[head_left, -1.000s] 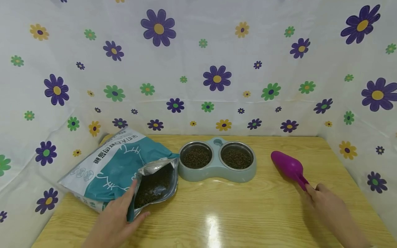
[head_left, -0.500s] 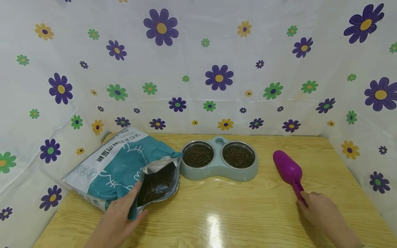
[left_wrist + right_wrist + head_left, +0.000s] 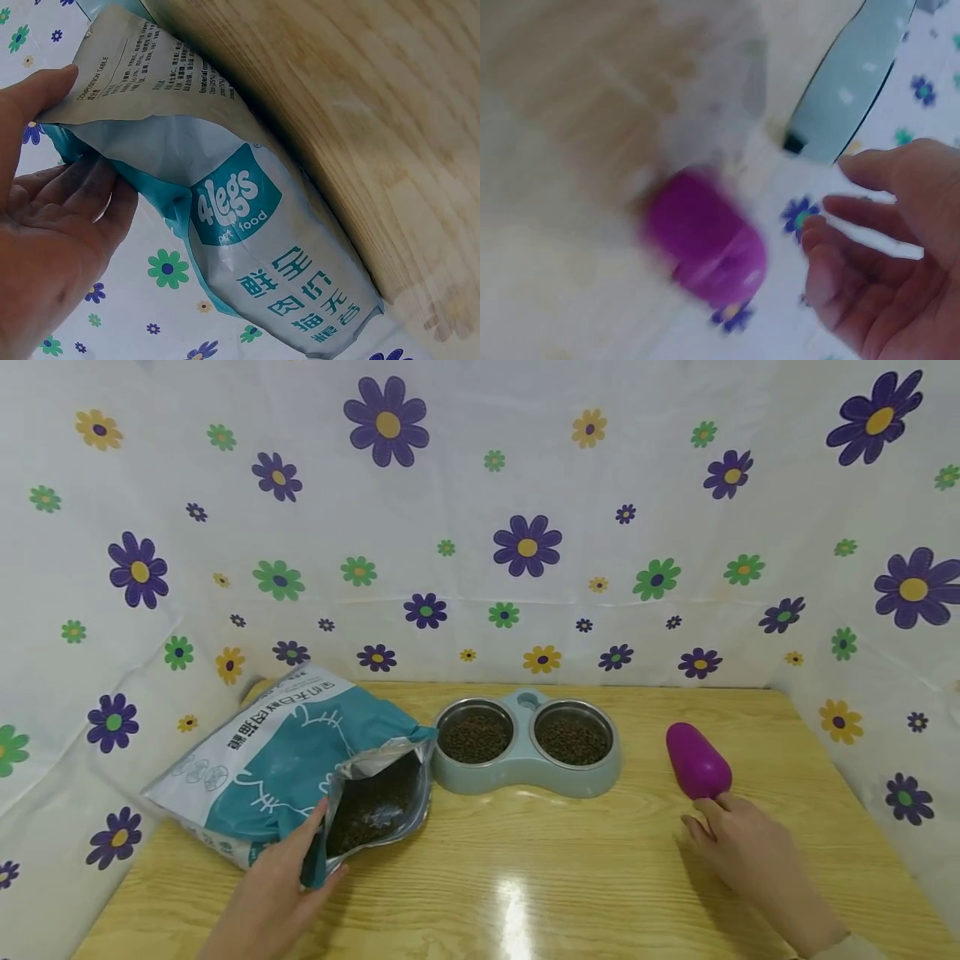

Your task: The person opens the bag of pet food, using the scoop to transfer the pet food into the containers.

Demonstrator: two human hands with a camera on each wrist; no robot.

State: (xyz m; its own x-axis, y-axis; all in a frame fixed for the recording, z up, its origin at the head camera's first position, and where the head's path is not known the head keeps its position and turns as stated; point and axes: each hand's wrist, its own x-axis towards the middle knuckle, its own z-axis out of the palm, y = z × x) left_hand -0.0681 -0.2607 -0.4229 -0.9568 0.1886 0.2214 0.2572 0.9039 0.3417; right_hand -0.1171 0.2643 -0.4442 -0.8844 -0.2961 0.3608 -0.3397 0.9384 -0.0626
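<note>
The opened teal-and-white pet food bag (image 3: pixel 292 752) lies on the left with its mouth facing me, dark kibble inside. My left hand (image 3: pixel 270 881) holds the near edge of that mouth; in the left wrist view the thumb lies on one side of the bag (image 3: pixel 232 202) and the fingers on the other. On the right, a purple scoop (image 3: pixel 699 762) lies on the table, its handle hidden behind my right hand (image 3: pixel 750 847) in the head view. The right wrist view has the blurred scoop (image 3: pixel 712 240) apart from my right hand (image 3: pixel 907 307), whose fingers are loosely bent around nothing.
A pale green double feeder (image 3: pixel 525 768) stands in the middle with two steel bowls, both containing kibble. The wooden table (image 3: pixel 585 877) meets a white flowered cloth (image 3: pixel 450 485) at the back and sides.
My right hand has let go of the scoop's handle and moved forward and left toward the scoop's head. The left hand stays on the bag's edge.
</note>
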